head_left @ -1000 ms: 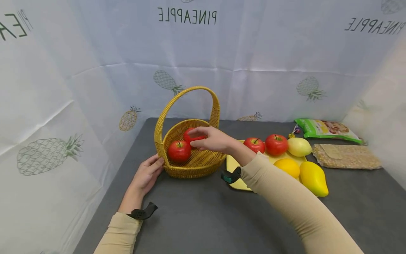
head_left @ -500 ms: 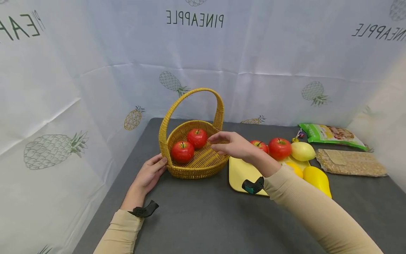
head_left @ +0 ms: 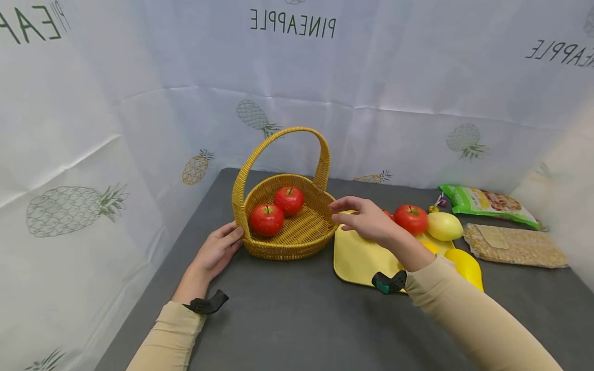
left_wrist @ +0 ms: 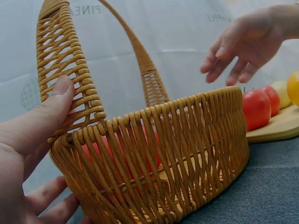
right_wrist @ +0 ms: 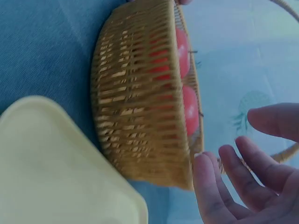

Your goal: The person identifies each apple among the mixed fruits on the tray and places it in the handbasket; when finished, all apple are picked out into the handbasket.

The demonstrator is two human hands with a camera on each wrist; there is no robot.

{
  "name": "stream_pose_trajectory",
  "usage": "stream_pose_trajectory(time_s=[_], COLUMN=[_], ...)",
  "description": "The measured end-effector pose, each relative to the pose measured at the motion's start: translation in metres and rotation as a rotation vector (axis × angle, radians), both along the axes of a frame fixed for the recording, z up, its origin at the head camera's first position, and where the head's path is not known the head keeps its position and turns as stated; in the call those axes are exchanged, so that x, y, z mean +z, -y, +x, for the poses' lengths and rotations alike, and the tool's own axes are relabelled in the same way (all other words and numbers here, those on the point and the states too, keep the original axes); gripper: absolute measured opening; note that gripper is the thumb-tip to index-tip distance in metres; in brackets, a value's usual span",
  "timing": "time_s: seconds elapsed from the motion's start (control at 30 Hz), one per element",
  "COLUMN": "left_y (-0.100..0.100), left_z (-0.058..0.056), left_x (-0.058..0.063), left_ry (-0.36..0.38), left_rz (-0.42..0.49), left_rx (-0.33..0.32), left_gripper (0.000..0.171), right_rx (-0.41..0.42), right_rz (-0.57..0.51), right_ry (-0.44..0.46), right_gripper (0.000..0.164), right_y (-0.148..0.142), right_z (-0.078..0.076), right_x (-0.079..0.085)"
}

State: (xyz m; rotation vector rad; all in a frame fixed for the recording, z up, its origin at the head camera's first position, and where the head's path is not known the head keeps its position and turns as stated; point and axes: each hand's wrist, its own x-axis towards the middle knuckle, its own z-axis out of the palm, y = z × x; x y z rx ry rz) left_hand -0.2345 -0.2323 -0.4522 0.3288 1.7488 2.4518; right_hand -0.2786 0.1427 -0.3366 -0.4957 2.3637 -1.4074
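Observation:
A yellow wicker basket (head_left: 287, 251) with a tall arched handle stands on the dark table. Two red apples (head_left: 266, 220) lie inside it, on its left and back side. At the handle's left base, my left hand (head_left: 218, 252) grips the basket; the left wrist view has the thumb (left_wrist: 63, 88) against the handle and the other fingers low by the wall. My right hand (head_left: 364, 219) hangs in the air by the basket's right rim, above the yellow tray (head_left: 357, 260). Its fingers are spread and loosely bent, with nothing between them.
Red apples (head_left: 411, 220), a pale yellow fruit (head_left: 444, 226) and a mango (head_left: 466, 265) are on the tray's right part, partly hidden by my right arm. Farther right lie a green packet (head_left: 487, 203) and a clear bag of grains (head_left: 515, 245). A pineapple-print curtain (head_left: 297, 67) stands behind.
My right hand has moved right, from over the apples inside the basket to past its right rim, uncovering both apples. My left hand stays at the handle base.

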Motion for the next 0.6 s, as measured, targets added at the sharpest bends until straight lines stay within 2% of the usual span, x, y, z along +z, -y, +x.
stream_pose_trajectory(time_s=[0.27,0.6], left_y=[0.003,0.003], left_z=[0.001,0.003], left_x=[0.0,0.0], left_ry=[-0.014,-0.034], left_rz=[0.018,0.034], left_rx=[-0.01,-0.027], left_gripper=[0.024,0.021], right_rx=[-0.08,-0.143], right_rz=[0.062,0.19], right_ry=[-0.007,-0.018], right_gripper=[0.048,0.047], right_y=[-0.014,-0.037], right_z=[0.001,0.002], right_x=[-0.001,0.0])
